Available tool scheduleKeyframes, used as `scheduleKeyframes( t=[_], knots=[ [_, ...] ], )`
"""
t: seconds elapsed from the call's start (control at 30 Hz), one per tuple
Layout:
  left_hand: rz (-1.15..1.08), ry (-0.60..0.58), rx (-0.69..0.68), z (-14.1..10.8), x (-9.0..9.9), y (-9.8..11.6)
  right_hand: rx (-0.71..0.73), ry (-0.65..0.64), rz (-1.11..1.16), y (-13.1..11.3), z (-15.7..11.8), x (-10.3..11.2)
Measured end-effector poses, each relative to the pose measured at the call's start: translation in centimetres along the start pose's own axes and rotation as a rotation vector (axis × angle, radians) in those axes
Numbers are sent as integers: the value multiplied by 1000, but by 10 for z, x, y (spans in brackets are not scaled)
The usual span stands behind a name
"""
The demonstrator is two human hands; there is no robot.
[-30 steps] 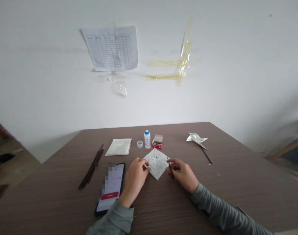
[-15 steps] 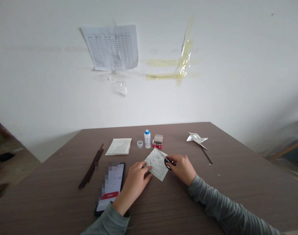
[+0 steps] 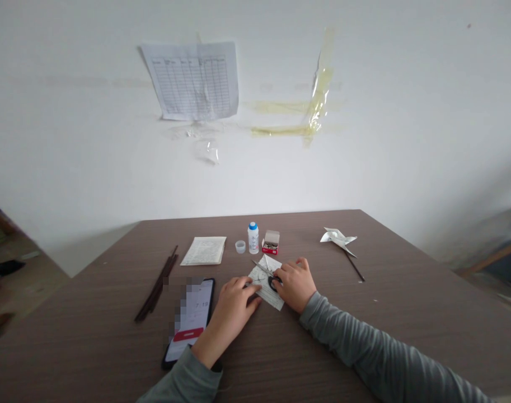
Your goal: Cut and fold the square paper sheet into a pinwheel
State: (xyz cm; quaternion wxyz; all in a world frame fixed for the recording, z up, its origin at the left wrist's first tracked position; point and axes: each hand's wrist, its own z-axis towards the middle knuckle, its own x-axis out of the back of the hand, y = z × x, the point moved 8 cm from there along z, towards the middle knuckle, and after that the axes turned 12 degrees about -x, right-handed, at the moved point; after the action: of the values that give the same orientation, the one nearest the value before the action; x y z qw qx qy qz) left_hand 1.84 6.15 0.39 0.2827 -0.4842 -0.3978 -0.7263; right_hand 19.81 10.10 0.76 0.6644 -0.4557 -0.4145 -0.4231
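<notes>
A square of printed paper lies on the brown table, one corner pointing away from me. My left hand grips its left side, fingertips on top of the sheet and thumb at the lower edge. Over the paper, my right hand has its fingers around the black handles of a pair of scissors. The metal blades point up and left across the sheet. Part of the handles and the paper's right corner are hidden by my right fingers.
Behind the paper stand a white bottle with a blue cap, a small clear cup and an open red box. A phone, dark sticks and a paper stack lie left; a paper pinwheel lies right.
My right hand has moved left with the scissors, whose blades now slant over the paper's upper left part. My left hand and the paper have stayed nearly in place.
</notes>
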Motion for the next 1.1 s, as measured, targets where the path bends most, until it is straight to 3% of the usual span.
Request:
scheduleKeyframes(
  t=[0.4,0.63,1.1],
  knots=[
    [-34,60,-6,-1,4,4,39,-81,138,48,-7,5],
    [-31,48,20,1,6,10,99,-60,174,35,-10,10],
    [2,73,66,2,4,9,155,-110,191,17,-17,-7]
  ],
)
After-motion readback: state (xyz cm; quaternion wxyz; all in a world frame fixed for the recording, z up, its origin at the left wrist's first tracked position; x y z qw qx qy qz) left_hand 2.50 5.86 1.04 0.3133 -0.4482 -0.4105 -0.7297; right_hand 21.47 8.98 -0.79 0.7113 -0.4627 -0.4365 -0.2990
